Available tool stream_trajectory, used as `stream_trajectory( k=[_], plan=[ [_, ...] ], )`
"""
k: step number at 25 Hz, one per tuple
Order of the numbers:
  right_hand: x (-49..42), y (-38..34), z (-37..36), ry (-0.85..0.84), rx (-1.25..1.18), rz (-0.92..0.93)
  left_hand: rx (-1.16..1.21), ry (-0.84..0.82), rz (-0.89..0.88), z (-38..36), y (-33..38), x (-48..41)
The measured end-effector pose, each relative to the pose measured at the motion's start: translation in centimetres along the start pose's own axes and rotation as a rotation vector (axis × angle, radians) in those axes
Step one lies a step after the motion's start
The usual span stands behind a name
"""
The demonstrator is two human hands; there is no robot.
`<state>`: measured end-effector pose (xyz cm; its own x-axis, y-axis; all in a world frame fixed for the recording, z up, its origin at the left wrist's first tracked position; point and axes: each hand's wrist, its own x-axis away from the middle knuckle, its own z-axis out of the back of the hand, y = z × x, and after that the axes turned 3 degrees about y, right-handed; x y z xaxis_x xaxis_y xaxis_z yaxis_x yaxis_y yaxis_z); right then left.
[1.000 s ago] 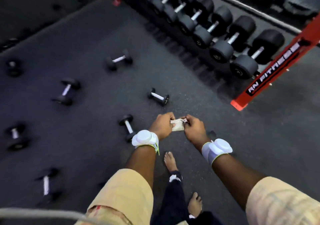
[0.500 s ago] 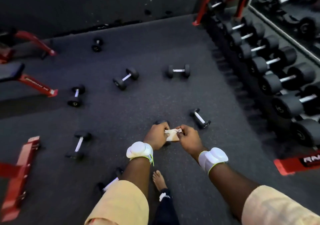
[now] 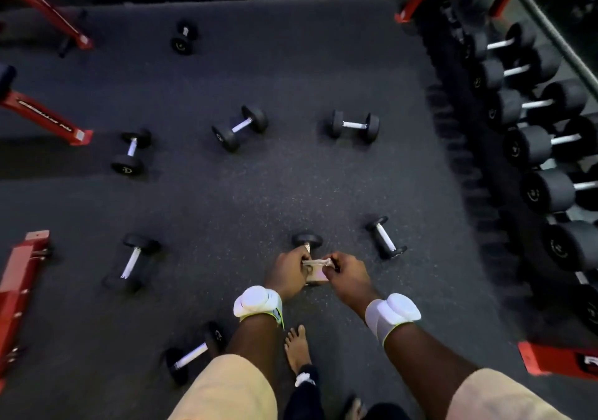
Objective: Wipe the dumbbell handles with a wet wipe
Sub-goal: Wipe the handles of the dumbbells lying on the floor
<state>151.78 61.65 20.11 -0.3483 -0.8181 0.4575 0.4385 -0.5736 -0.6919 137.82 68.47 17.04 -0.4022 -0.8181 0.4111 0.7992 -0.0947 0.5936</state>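
A small pale wet wipe packet (image 3: pixel 316 272) sits between my two hands in front of me. My left hand (image 3: pixel 288 272) grips its left side and my right hand (image 3: pixel 344 274) pinches the white top edge. Both hands hover above a small black dumbbell (image 3: pixel 307 241) on the floor, partly hidden by them. Several more black dumbbells with silver handles lie around: one to the right (image 3: pixel 385 237), one lower left (image 3: pixel 194 353), one at left (image 3: pixel 131 262), and others farther away (image 3: pixel 240 127) (image 3: pixel 354 126).
A rack of large dumbbells (image 3: pixel 534 148) runs down the right side. Red equipment frames stand at the left (image 3: pixel 48 118) (image 3: pixel 19 287) and lower right (image 3: pixel 556 359). My bare foot (image 3: pixel 296 348) stands on the dark rubber floor (image 3: pixel 259 193).
The view has swung left and tilted, so the rack moved to the right edge and more floor dumbbells show. My hands stay together on the packet.
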Motion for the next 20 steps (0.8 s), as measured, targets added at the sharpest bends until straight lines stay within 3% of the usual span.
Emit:
stream_trajectory(
  k=[10, 16, 20],
  plan=[
    [-8.6, 6.6, -2.8, -0.271, 0.053, 0.027, 0.076, 0.04, 0.232, -7.2, -2.5, -3.7],
    [-17.1, 15.4, -9.3, -0.175, 0.165, -0.022, 0.219, 0.007, 0.527, -17.1, -9.9, -8.6],
    [-25.5, 22.4, -18.1, -0.151, 0.252, 0.075, 0.189, 0.008, 0.536, -25.5, -19.7, -15.8]
  ],
)
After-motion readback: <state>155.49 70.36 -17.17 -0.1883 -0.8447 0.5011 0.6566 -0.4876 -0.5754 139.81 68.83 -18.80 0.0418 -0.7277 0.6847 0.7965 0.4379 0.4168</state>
